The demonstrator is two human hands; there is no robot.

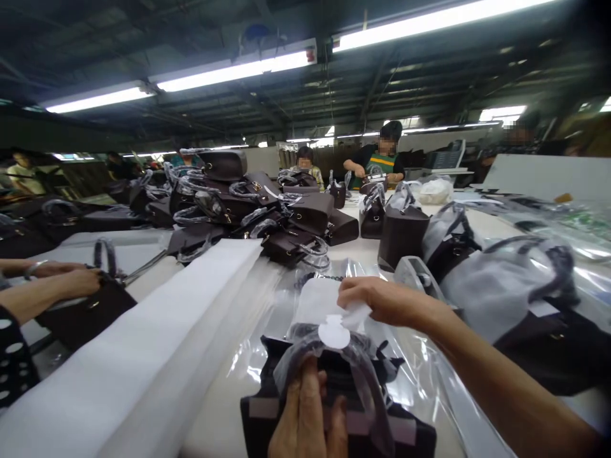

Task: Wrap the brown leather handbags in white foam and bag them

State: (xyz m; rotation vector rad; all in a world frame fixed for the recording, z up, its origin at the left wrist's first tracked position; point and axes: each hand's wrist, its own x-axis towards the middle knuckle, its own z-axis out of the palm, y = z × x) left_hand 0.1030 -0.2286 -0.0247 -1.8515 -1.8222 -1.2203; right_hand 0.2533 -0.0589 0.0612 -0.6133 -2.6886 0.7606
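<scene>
A dark brown handbag point(258, 425) stands in front of me, its handles point(370, 394) wrapped in clear plastic. My left hand point(305, 420) is at the bag's upper part, fingers pointing up under one wrapped handle and thumb apart, holding it; the fingertips are partly hidden. A round white tag point(334, 334) lies against the handles. Beyond the bag, my right hand point(365, 298) is closed on a crumpled white sheet point(359, 315). Another white piece point(315, 299) lies just left of that hand, near a dark chain point(329, 277).
Stacked white foam sheets point(157, 337) run along my left. Brown handbags point(229, 203) are heaped behind; more bags point(554, 343) stand right, near a grey tape dispenser point(415, 273). Clear plastic point(429, 369) covers the table. A co-worker's hands point(71, 280) hold a bag at left; another person point(382, 162) works opposite.
</scene>
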